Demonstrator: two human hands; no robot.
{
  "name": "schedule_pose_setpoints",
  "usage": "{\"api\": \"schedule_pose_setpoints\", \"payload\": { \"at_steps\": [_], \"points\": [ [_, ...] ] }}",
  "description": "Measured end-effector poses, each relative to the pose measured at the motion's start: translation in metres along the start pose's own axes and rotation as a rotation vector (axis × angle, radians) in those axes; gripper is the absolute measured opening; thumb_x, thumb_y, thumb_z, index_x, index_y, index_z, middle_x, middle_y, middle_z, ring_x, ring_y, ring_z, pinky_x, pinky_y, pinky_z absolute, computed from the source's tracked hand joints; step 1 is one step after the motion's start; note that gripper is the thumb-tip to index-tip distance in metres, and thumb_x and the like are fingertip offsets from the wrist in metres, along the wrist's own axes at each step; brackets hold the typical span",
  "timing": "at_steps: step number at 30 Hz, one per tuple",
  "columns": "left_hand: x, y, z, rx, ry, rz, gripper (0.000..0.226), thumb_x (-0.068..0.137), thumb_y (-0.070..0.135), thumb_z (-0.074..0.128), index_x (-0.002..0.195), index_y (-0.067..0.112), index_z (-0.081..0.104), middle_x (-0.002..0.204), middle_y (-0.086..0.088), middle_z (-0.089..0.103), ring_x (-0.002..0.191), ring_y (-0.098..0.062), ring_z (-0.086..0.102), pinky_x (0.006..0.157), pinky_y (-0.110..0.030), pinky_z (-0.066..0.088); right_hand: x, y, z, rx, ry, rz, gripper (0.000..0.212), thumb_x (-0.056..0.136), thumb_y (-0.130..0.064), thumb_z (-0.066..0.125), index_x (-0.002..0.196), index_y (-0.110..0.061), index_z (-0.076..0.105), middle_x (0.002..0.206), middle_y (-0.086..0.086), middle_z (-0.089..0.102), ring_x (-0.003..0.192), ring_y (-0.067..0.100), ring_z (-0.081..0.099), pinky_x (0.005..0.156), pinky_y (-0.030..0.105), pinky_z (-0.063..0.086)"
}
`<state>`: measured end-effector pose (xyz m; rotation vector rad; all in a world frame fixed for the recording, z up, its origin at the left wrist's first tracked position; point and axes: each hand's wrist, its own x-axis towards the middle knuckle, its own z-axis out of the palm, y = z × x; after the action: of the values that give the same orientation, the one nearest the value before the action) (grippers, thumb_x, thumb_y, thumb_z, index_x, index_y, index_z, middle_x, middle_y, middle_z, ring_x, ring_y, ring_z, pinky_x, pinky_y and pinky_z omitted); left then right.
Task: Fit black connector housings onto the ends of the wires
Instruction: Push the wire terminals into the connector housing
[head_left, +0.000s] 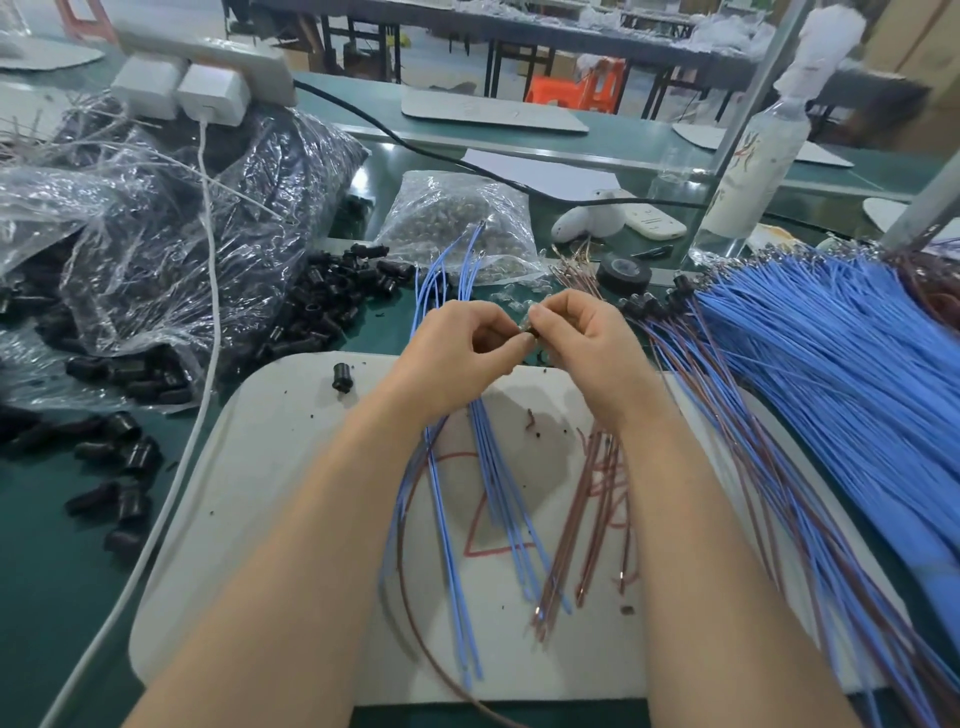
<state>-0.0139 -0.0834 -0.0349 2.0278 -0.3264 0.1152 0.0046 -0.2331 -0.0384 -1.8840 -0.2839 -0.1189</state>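
My left hand (457, 358) and my right hand (582, 343) meet above the far edge of a white work board (270, 467). The left hand grips a bunch of blue wires (493, 467) that stick up past it and hang down over the board. The right hand pinches a small part at the left fingertips; fingers mostly hide it. Brown wires (592, 519) hang below the right hand. One black connector housing (342, 376) stands on the board's far left. Loose black housings (332, 301) lie piled beyond it.
Plastic bags (156, 249) of black housings fill the left. A clear bag of small parts (457, 228) sits behind the hands. A big fan of blue and brown wires (831, 364) covers the right. A white cable (208, 312), tape roll (623, 273) and bottle (753, 171) stand nearby.
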Motion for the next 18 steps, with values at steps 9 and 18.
{"api": "schedule_pose_setpoints", "payload": {
  "at_steps": [9, 18],
  "points": [
    [0.004, 0.001, -0.013, -0.356, 0.272, 0.019, 0.008, 0.09, 0.023, 0.062, 0.088, 0.018, 0.067, 0.063, 0.013, 0.068, 0.058, 0.005, 0.057, 0.061, -0.006, 0.042, 0.004, 0.007, -0.011, 0.051, 0.343, 0.089, 0.01, 0.093, -0.019, 0.057, 0.084, -0.022, 0.058, 0.068, -0.006, 0.061, 0.057, 0.002, 0.052, 0.056, 0.017, 0.042],
    [0.008, -0.012, -0.007, -0.239, 0.397, -0.004, 0.013, 0.091, 0.016, 0.061, 0.095, 0.028, 0.06, 0.088, 0.003, 0.072, 0.08, -0.011, 0.064, 0.076, -0.019, 0.048, -0.001, 0.004, 0.005, -0.512, 0.168, 0.056, 0.02, 0.088, -0.009, 0.054, 0.087, -0.024, 0.066, 0.088, -0.006, 0.064, 0.078, 0.014, 0.056, 0.068, 0.024, 0.037]
  ]
}}
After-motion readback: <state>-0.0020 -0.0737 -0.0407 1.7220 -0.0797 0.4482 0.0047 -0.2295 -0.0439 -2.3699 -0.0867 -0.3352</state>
